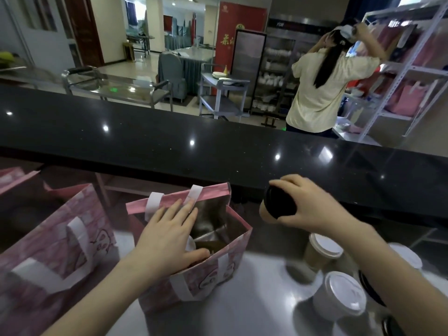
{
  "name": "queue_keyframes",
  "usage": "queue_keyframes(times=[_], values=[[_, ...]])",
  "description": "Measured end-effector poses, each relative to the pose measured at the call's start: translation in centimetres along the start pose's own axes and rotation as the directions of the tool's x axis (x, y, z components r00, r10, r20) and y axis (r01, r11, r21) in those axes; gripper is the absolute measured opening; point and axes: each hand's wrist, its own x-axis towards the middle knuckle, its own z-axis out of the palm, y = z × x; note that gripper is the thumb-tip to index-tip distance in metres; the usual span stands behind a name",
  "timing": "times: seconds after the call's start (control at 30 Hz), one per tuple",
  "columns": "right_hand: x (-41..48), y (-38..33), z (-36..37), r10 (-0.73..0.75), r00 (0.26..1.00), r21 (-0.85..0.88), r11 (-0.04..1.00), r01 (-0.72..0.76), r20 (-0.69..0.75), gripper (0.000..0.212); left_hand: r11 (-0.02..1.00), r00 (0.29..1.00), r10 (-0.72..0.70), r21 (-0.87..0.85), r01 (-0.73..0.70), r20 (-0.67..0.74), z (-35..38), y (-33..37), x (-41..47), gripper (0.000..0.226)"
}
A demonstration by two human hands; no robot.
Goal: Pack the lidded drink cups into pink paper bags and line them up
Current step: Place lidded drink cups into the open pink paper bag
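Left hand (169,235) lies spread, palm down, over the mouth of an open pink paper bag with white strap handles (213,270); fingertips reach the far rim, thumb hooks inside the near edge. Right hand (312,207) is wrapped around a tan paper cup with a black dome lid (278,206), held in the air, tilted, just right of the bag and above the worktop.

Hidden or unclear: under the left palm a white round shape (191,243) shows inside the bag, probably a cup lid, mostly covered. Bag lining looks silvery brown. Cartoon print on the bag front is half hidden by the handle; no words readable.

Second pink bag of the same pattern (58,251) stands to the left, cut by the frame edge. Three white-lidded cups sit at lower right on the grey steel worktop (254,299): a tan one (322,251), a white one (341,294) nearer, another (404,258) partly behind the right forearm. Dark lids at the right edge are blurred.

Clear steel shows between the bag and the cups. Raised black glossy counter ledge (194,141) bounds the far side.

Beyond it a person in a pale yellow shirt (327,90) faces shelving. Red panel (230,30) carries yellow characters, too blurred to read.
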Motion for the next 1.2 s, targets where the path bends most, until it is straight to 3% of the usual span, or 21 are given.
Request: queue_keyframes(times=[0.17, 0.3, 0.43, 0.67, 0.87, 1.03, 1.2], values=[[-0.9, -6.2, -6.5, -0.158, 0.967, 0.121, 0.975, 0.185, -0.201, 0.083, 0.998, 0.999, 0.012, -0.066, -0.015, -0.038, -0.2, 0.0, -0.3, 0.097], [-0.8, -11.1, -3.8, -0.338, 0.938, 0.019, 0.940, 0.340, -0.069, 0.081, 0.991, 0.996, 0.017, -0.128, -0.028, -0.083, -0.6, -0.5, -0.5, 0.094], [-0.2, -12.4, 1.2, -0.423, 0.906, -0.128, 0.897, 0.423, 0.025, 0.082, 0.997, 0.992, 0.056, -0.046, -0.061, -0.116, -0.4, -1.5, -1.5, 0.091], [0.0, -11.0, 3.4, -0.322, 0.923, -0.142, 0.924, 0.354, 0.210, 0.085, 0.993, 0.990, 0.119, -0.010, -0.120, -0.070, -1.1, -3.0, -3.5, 0.113], [0.0, -13.2, 2.7, -0.354, 0.922, -0.155, 0.913, 0.377, 0.157, 0.085, 0.988, 0.987, 0.132, -0.067, -0.138, -0.087, -0.8, -2.1, -4.8, 0.135], [1.1, -14.8, 5.1, -0.254, 0.913, -0.252, 0.906, 0.340, 0.320, 0.074, 0.988, 0.985, 0.134, -0.060, -0.141, -0.105, -0.8, -1.6, -4.8, 0.139], [2.0, -14.3, 8.3, -0.163, 0.918, -0.245, 0.933, 0.263, 0.362, 0.076, 0.988, 0.988, 0.115, -0.087, -0.125, -0.108, -0.9, -1.8, -5.4, 0.135]])
